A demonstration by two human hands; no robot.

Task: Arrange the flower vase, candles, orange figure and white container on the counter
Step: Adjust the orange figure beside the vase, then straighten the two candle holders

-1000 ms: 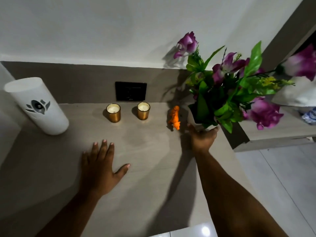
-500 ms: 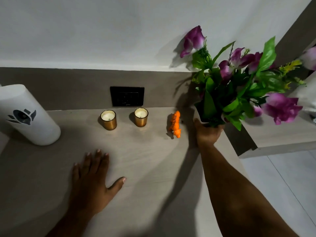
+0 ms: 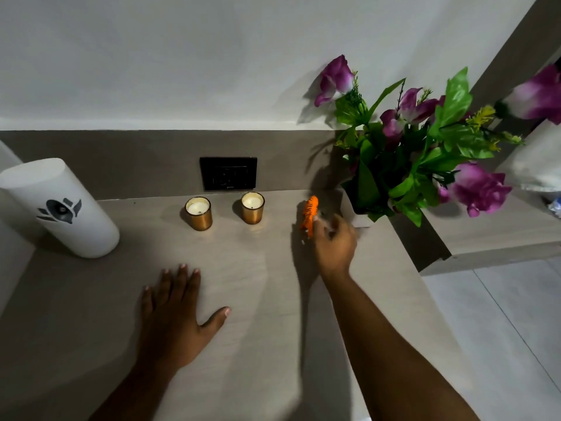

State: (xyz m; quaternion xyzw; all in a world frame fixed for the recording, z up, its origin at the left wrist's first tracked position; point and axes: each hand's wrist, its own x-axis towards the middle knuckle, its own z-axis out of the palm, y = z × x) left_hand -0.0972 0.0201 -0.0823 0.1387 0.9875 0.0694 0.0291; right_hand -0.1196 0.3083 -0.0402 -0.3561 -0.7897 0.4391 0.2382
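Bare forearms, seemingly ringless hands [image 3: 179, 317]

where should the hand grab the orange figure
Pinch the orange figure across its narrow striped body, coming from the front right, where the right hand already is. It is small and slim, and the flower vase crowds its right side.

Black wall socket plate [image 3: 228, 173] set in the grey-brown backsplash strip [image 3: 121, 159], centred along the back. White wall [image 3: 182, 56] above it, plain, shadowed at right. Light tiled floor [image 3: 501, 314] at lower right, thin grout lines showing. Lower wood-look shelf [image 3: 491, 235] sits right of the bench, a step down. White cloth or bag [image 3: 534, 159] on it at the right edge, partly cut off. Small blue-white item [image 3: 556, 205] at the far right edge, too cropped to identify. Dark vertical trim [image 3: 516, 50] top right.
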